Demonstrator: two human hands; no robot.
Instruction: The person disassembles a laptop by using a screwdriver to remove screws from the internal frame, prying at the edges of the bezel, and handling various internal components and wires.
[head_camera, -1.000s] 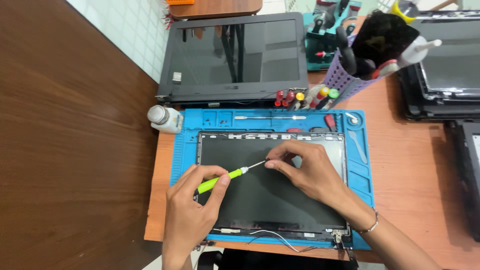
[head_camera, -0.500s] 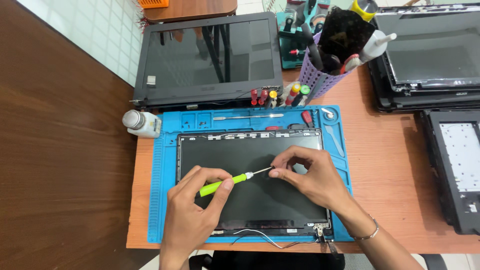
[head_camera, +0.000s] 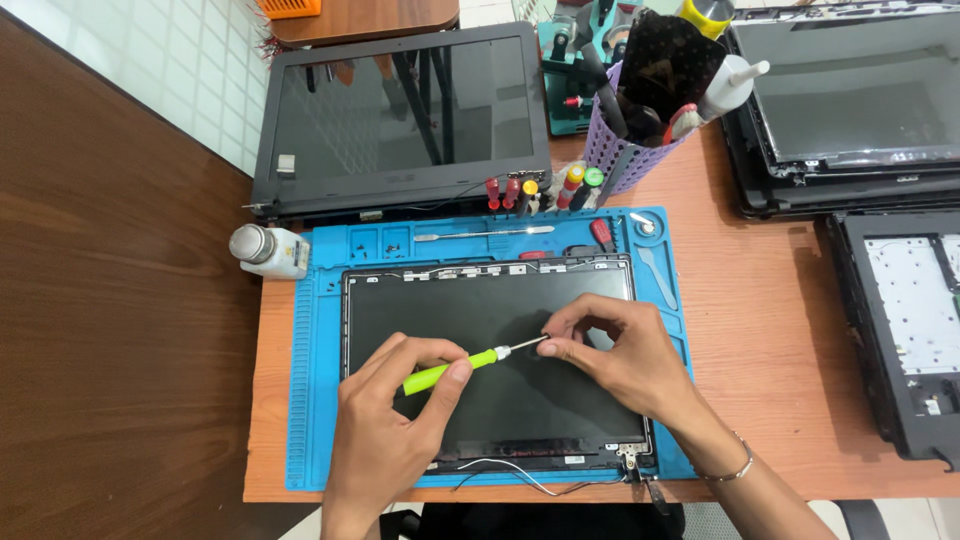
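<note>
Wires (head_camera: 520, 478), thin black and white ones, trail along the near edge of the laptop lid (head_camera: 490, 390), close to us, w/ a metal hinge bracket (head_camera: 628, 455) at the lid's near right corner. We have our left hand (head_camera: 385, 430) closed round the green handle of a small screwdriver (head_camera: 455, 366), fingers wrapped and thumb pressed on it, shaft pointing right toward the other hand. Our right hand (head_camera: 625, 355) rests on the lid's dark inner face, thumb and forefinger pinched together right at the screwdriver's metal tip; whatever sits between those fingertips is too small to tell. A thin bracelet (head_camera: 730, 468) circles the right wrist. The lid lies flat, approx. centred on a blue work mat (head_camera: 310, 400), which sits on the wooden table (head_camera: 780, 350). Further out, along the mat's far strip, lie a flat metal pry tool (head_camera: 480, 235) and a red-capped bit. Left of the mat, touching its corner, lies a white bottle (head_camera: 270, 250) w/ a metal cap. Beyond the mat stand several small screwdrivers w/ coloured handles (head_camera: 540, 190), then a purple mesh holder (head_camera: 625, 150) stuffed w/ brushes etc. Farthest, a second laptop screen panel (head_camera: 400, 120) lies at the table's back, and more opened laptop parts (head_camera: 860, 110) are stacked at right.
</note>
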